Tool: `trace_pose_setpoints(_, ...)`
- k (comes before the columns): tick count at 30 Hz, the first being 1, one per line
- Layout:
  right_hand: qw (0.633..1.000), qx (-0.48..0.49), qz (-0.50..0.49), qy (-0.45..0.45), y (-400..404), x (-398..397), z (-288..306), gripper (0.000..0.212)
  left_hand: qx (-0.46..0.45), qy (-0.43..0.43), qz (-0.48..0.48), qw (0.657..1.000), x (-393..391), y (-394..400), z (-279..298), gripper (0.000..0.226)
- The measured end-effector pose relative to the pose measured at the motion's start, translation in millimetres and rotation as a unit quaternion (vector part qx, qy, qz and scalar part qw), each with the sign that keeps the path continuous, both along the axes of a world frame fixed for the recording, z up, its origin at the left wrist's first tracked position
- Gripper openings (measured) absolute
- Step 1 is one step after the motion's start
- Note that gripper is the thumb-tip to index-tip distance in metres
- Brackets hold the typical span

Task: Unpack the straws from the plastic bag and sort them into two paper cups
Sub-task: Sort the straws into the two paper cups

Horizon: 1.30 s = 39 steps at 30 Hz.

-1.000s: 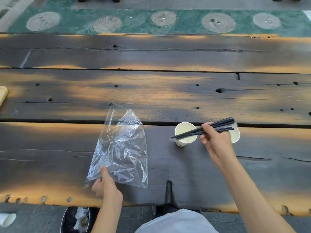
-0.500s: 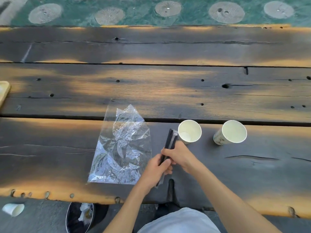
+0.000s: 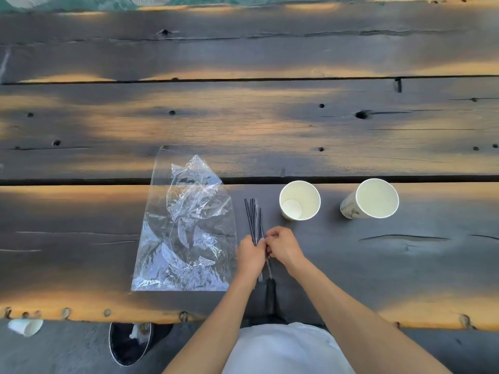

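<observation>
The plastic bag (image 3: 186, 228) lies flat and crumpled on the worktop (image 3: 270, 125), and nothing dark shows through its clear film, so the unpacking part of the task looks finished. The straws (image 3: 253, 220), thin and black, are out of it and gathered in one bundle just to the right of the bag, pointing away from the person towards the far side of the worktop. The left hand (image 3: 249, 256) has its fingers curled round the near part of the bundle, and the right hand (image 3: 283, 245) meets it there, its fingertips pinching at the same straws as if to pick some apart from the rest; whether there is a thin wrapper or band round them is too fine to tell. Further right of the bag stand the two paper cups: the left cup (image 3: 299, 200), near the far tips of the straws, and the right cup (image 3: 374, 198), well apart from the bundle and bearing a faint print on its side. Both are upright and show bare pale insides, with no straw in either. By that evidence the sorting has not yet begun: the bundle needs dividing and each share dropping into its cup.
</observation>
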State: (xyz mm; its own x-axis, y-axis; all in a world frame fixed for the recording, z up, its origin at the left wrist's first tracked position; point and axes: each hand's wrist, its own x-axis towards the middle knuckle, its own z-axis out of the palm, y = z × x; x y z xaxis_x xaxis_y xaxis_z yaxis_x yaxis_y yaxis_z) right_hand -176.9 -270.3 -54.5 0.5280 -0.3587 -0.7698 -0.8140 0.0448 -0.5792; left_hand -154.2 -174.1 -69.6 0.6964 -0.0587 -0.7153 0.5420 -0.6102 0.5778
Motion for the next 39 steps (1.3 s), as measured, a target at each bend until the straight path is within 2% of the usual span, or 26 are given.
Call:
trace_pose_setpoints(3, 1.0, -0.015, -0.008, -0.002, -1.2, -0.6, -3.4, 0.016, 0.02, -0.032, -0.008, 0.999, 0.9, -8.0, 23.0, 0.023)
trace_pose_setpoints(7, 0.998, -0.06, -0.016, -0.004, -6.3, -6.9, -2.8, 0.026, 0.051, -0.05, -0.021, 0.997, -1.3, -4.5, 29.5, 0.018)
trace_pose_setpoints(15, 0.989, -0.146, -0.025, 0.014, -22.7, -34.7, -3.9, 0.03, 0.1, -0.075, 0.009, 0.992, 6.0, 20.8, 24.7, 0.011)
trace_pose_setpoints(21, 0.984, -0.166, -0.044, 0.036, -28.4, -44.0, -1.0, 0.031, 0.153, -0.107, -0.085, 0.979, 20.8, 11.5, 23.0, 0.029)
trace_pose_setpoints(26, 0.988, -0.147, -0.032, 0.033, -25.7, -48.7, -1.6, 0.028, 0.214, -0.123, -0.155, 0.957, 27.8, 5.4, 24.4, 0.02)
trace_pose_setpoints(29, 0.989, -0.141, -0.019, 0.033, -22.2, -49.2, -1.9, 0.026, 0.214, -0.112, -0.176, 0.954, 32.7, 8.5, 20.3, 0.008)
trace_pose_setpoints(33, 0.99, -0.142, -0.004, 0.022, -14.4, -43.6, -0.2, 0.025, 0.186, -0.104, -0.179, 0.96, 34.3, 18.7, 14.4, 0.019)
trace_pose_setpoints(37, 0.985, -0.165, 0.047, -0.009, -2.3, -28.8, 4.5, 0.016, 0.133, -0.132, -0.166, 0.968, 30.1, 23.5, 15.0, 0.039)
trace_pose_setpoints(39, 0.981, -0.176, 0.077, -0.022, 4.8, -20.2, 6.5, 0.013, 0.114, -0.129, -0.146, 0.974, 27.8, 21.3, 17.1, 0.037)
